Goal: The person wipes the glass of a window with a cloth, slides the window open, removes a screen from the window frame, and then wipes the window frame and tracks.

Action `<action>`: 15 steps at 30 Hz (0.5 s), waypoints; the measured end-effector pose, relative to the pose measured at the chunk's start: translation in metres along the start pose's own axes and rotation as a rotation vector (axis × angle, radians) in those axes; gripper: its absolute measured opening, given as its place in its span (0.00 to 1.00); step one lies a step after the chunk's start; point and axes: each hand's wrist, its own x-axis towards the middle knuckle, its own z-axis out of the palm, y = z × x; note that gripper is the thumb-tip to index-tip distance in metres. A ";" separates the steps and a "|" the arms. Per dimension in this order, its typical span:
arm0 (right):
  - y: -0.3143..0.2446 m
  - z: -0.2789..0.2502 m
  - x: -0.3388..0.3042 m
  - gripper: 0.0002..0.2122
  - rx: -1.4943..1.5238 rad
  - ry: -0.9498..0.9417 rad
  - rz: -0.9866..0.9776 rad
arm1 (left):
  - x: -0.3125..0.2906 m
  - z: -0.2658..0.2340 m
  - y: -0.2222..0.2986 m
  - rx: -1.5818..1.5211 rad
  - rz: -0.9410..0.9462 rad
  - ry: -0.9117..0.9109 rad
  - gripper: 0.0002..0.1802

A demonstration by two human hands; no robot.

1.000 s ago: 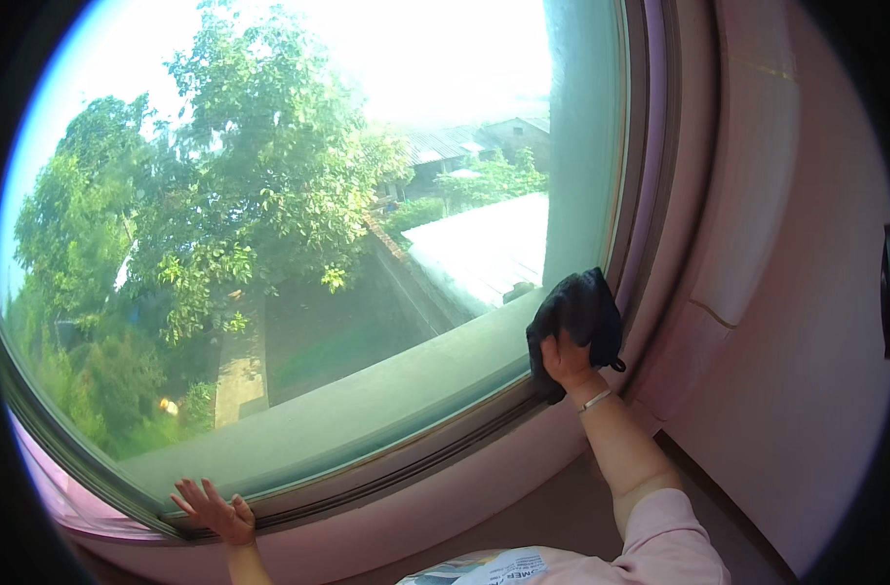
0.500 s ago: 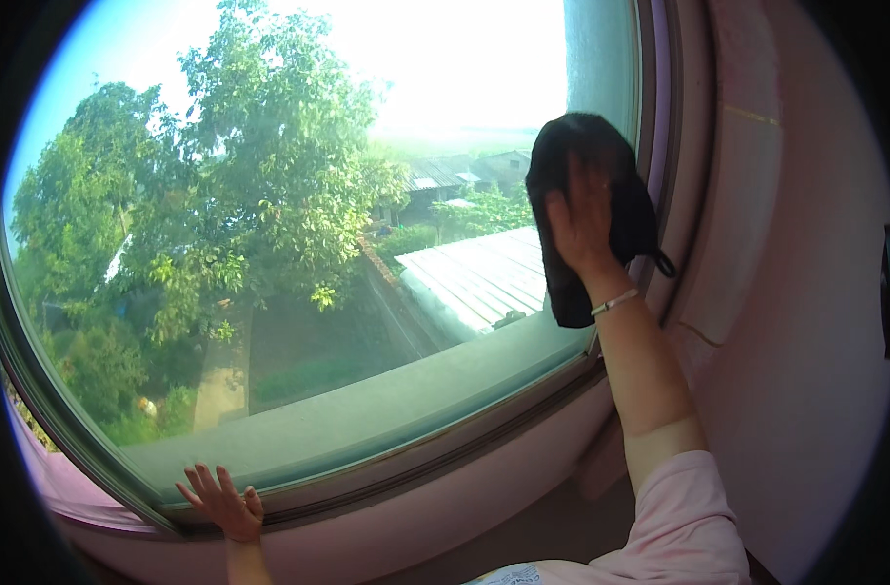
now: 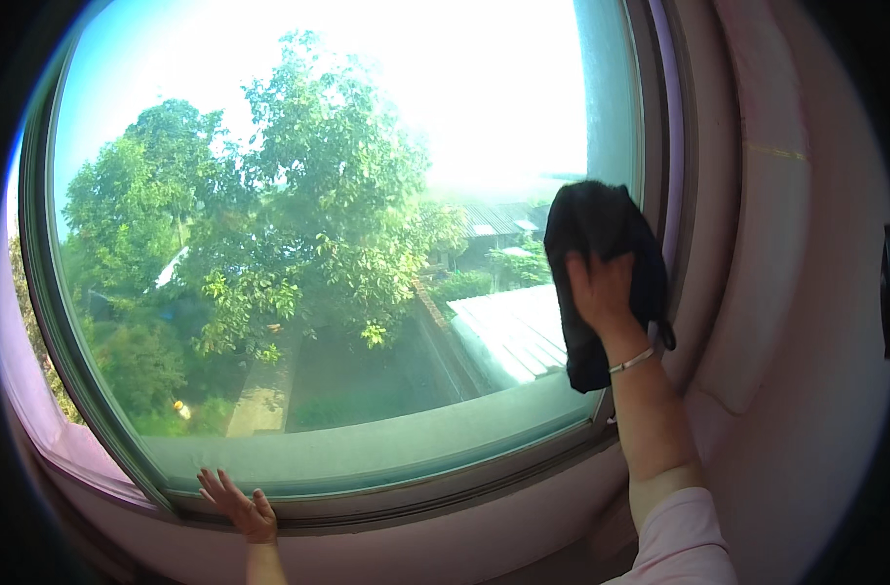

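Against the lower right part of the window pane (image 3: pixel 367 244) lies a black cloth (image 3: pixel 591 219), folded thick, with a small loop at its right edge. My right hand (image 3: pixel 604 292) holds it to the glass; the thumb side shows, while the other fingertips disappear into the dark folds. A thin bracelet circles that wrist. At the lower left, my left hand (image 3: pixel 242 507) has its fingers spread and rests by the bottom rail of the window frame (image 3: pixel 367 502), with no object in it.
A grey-green side frame (image 3: pixel 59 292) bounds the pane on the left. To the right are the purple-edged frame and a pinkish wall (image 3: pixel 796 390). Below runs a pink sill (image 3: pixel 415 541). Trees (image 3: pixel 328 214) and a pale metal roof (image 3: pixel 508 327) show outside through the glass.
The view has tilted upward and shifted left. My right hand's fingers, earlier stretched flat over the cloth, now sink partly into its folds. My left hand stays by the bottom rail.
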 end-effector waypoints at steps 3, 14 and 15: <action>0.022 -0.009 0.101 0.25 -0.117 -0.152 0.191 | -0.001 -0.001 0.002 0.008 -0.005 -0.014 0.34; -0.110 -0.011 0.001 0.24 0.185 -0.364 -0.436 | 0.004 -0.002 0.009 0.004 -0.001 -0.016 0.33; -0.107 -0.016 -0.011 0.26 0.179 -0.351 -0.532 | 0.004 -0.001 0.007 0.010 0.004 -0.016 0.33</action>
